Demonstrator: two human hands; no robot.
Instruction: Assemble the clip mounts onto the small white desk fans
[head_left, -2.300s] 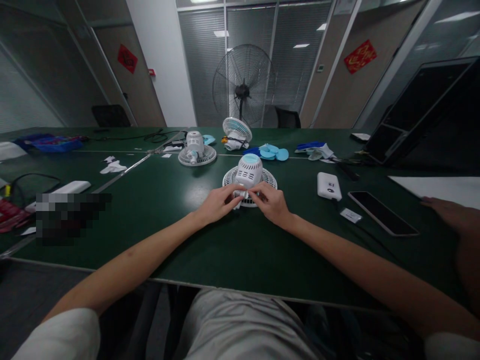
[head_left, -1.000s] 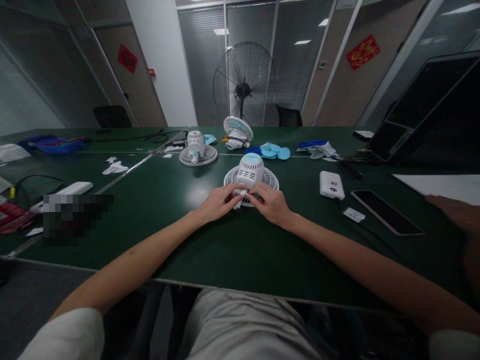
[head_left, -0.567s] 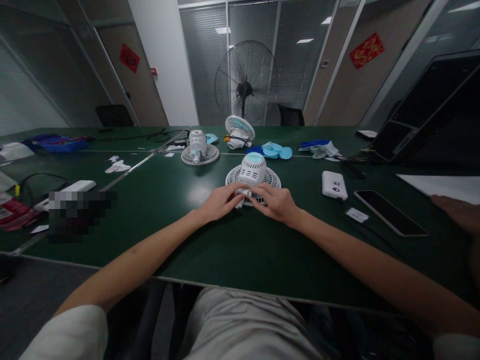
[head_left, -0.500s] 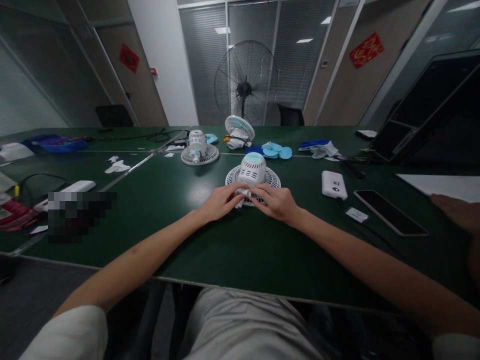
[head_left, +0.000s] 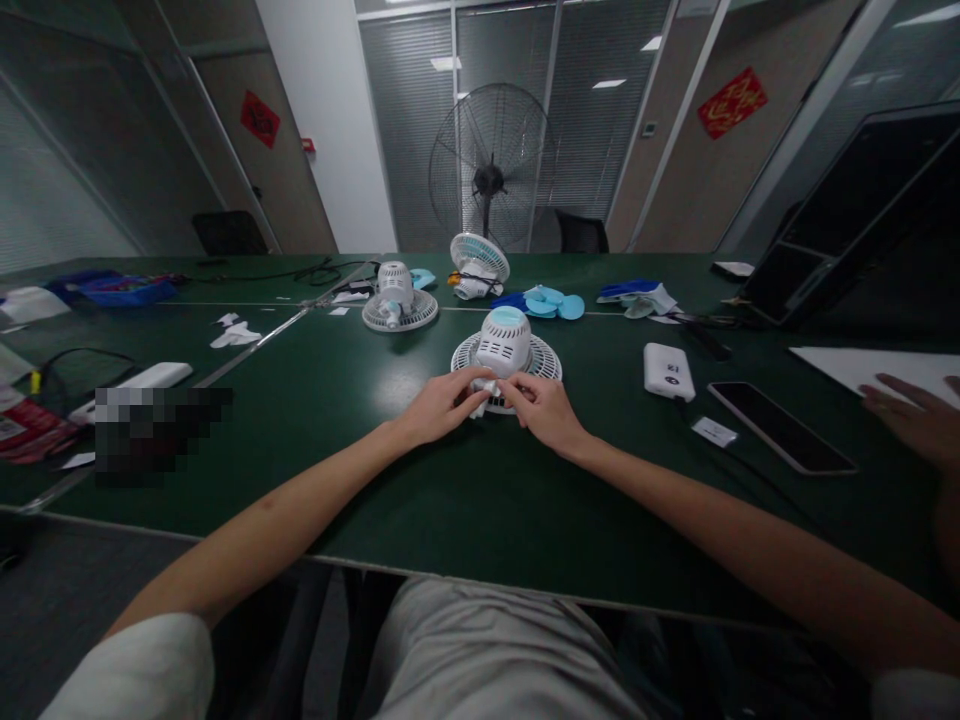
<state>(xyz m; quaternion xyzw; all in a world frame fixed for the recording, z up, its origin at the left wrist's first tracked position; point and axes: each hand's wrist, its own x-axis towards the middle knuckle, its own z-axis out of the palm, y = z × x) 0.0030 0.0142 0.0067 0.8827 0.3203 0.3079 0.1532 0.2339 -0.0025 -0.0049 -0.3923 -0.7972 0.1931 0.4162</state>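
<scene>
- The left hand and the right hand are close together, with their fingertips almost touching.
- Both hands pinch a little white part between thumb and fingers.
- That part sticks out at the near edge of a small white fan.
- The fan lies face down on the green table, just past the fingertips, with its round motor bump and pale blue cap pointing up.
- A white power bank lies to the right of the right hand, and a dark phone lies further right.
- Beyond the left hand, 1 more small fan lies face down.
- Some blue fan blades lie beyond the right hand.
- Far to the right, another person's hand rests by a white sheet of paper.
</scene>
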